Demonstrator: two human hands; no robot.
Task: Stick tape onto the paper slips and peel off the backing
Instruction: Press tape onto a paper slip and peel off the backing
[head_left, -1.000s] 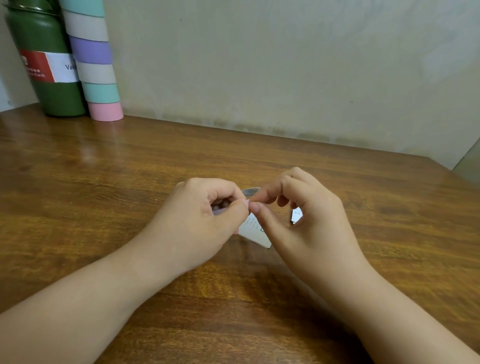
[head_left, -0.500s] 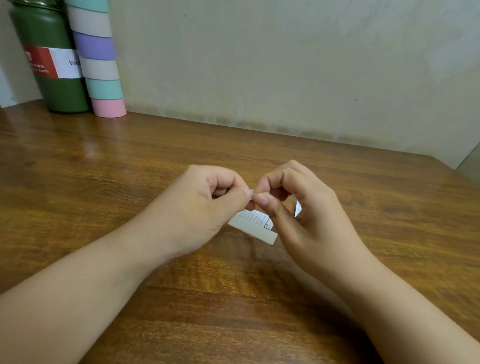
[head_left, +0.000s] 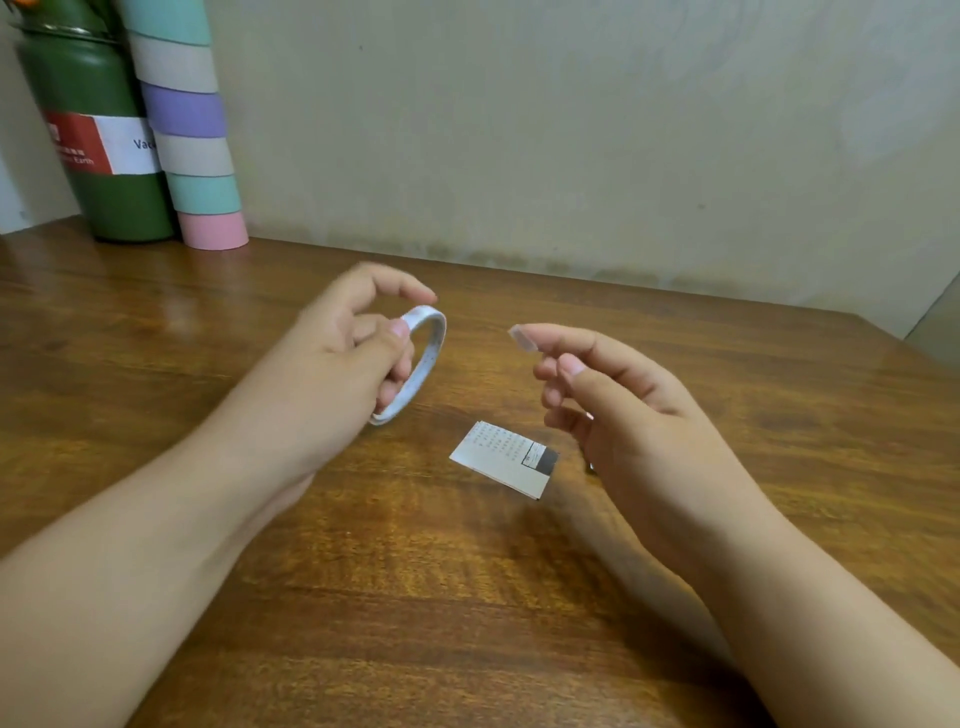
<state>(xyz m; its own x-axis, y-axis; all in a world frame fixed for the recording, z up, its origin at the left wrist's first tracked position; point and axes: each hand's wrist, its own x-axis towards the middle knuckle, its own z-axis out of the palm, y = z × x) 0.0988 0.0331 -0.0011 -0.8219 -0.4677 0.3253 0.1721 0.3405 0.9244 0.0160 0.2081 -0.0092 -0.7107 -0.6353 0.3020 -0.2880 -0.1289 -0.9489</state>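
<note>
Holding tape roll (head_left: 423, 358) in left hand (head_left: 343, 358), green bottle (head_left: 98, 156) standing closed

a thin white tape roll (head_left: 423, 358) is held upright on edge, up and to the left of the paper slip (head_left: 506, 458). the slip, a small white rectangle with faint print and a dark grey corner patch, is seen tilted. a small translucent tape piece (head_left: 521, 338) is stuck on a fingertip above the slip.
</note>
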